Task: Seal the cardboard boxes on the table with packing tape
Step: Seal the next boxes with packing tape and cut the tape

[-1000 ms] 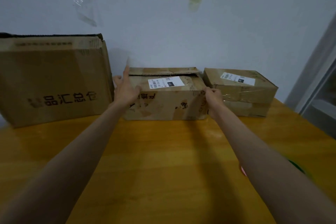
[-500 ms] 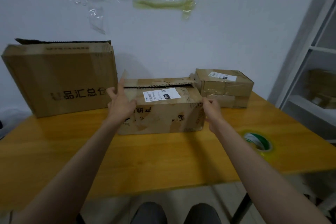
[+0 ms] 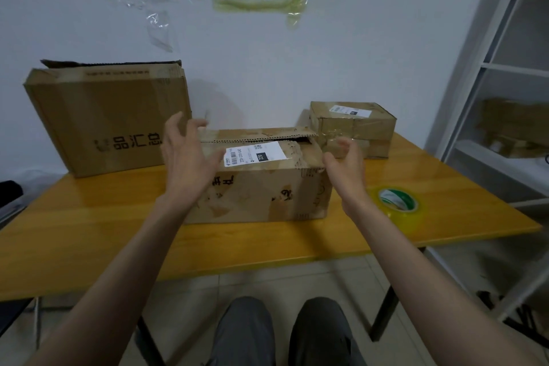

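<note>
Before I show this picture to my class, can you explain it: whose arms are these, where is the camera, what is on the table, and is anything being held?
The camera sits on a person's head, looking down at their own arms. The left hand and right hand hover open at either end of the middle box, holding nothing. On the yellow table also stand a large box at left, a small taped box behind at right, and a tape roll.

brown boxes, yellow-green tape roll, orange table
</note>
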Motion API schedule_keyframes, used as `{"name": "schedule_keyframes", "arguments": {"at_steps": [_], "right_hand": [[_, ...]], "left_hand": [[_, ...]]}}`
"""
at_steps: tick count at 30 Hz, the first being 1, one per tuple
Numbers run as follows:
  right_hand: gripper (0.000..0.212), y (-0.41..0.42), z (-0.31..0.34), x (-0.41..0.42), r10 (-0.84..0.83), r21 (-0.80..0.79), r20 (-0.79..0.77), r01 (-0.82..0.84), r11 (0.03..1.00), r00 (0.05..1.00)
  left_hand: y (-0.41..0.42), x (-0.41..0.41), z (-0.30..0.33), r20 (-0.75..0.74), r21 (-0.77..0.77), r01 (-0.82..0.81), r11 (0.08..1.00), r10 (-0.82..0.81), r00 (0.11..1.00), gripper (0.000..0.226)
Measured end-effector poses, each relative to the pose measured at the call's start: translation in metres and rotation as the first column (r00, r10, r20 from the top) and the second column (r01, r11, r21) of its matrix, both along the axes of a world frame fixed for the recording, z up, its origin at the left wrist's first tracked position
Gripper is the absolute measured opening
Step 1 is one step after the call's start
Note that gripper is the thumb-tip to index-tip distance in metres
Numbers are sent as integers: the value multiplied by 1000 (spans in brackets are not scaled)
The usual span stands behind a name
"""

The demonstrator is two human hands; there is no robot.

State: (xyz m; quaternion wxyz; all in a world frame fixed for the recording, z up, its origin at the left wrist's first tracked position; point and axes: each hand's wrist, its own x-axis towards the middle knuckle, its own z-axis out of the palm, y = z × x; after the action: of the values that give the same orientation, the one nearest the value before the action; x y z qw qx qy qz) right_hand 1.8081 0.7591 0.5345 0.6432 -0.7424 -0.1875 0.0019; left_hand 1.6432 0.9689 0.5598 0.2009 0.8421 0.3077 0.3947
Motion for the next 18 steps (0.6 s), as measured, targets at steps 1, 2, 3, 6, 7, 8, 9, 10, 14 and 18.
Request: {"name": "schedule_keyframes", "arguments": {"at_steps": [1,2,3,6,7,8,9,10,14,18], "right_hand": [[40,0,7,-4,11,58,72,-15,998,997],[36,1,14,-8,46,110,99,-57,992,994],[31,1,21,-11,94,150,94,-107,983,991],[24,-1,33,-16,267,272,35,-267,925,963],[26,-3,35,-17,322,309,23,-313,898,946],[30,-5,37,-18,370,337,13,-352,873,929],[33,-7,37,-19,411,356,4,-385,851,912],[35,-9,38,-19,448,374,-5,-414,830,894],[26,-17,36,-15,511,465,-48,-434,772,858],[5,-23,32,-8,503,500,-79,-403,767,861]], "left_hand": [[-10,3,10,67,0,69,998,-69,995,44],[-20,6,21,110,-14,142,990,-139,984,32],[-29,9,31,130,-39,216,976,-209,969,24],[-52,18,59,146,-109,402,909,-385,911,14],[-57,21,66,160,-134,454,881,-433,887,12],[-61,24,71,173,-161,502,850,-476,862,10],[-65,27,75,186,-187,541,820,-512,839,9],[-67,32,78,201,-206,572,794,-538,819,8],[-70,48,84,213,-237,640,731,-603,768,9],[-69,63,85,180,-262,649,714,-625,760,17]]}}
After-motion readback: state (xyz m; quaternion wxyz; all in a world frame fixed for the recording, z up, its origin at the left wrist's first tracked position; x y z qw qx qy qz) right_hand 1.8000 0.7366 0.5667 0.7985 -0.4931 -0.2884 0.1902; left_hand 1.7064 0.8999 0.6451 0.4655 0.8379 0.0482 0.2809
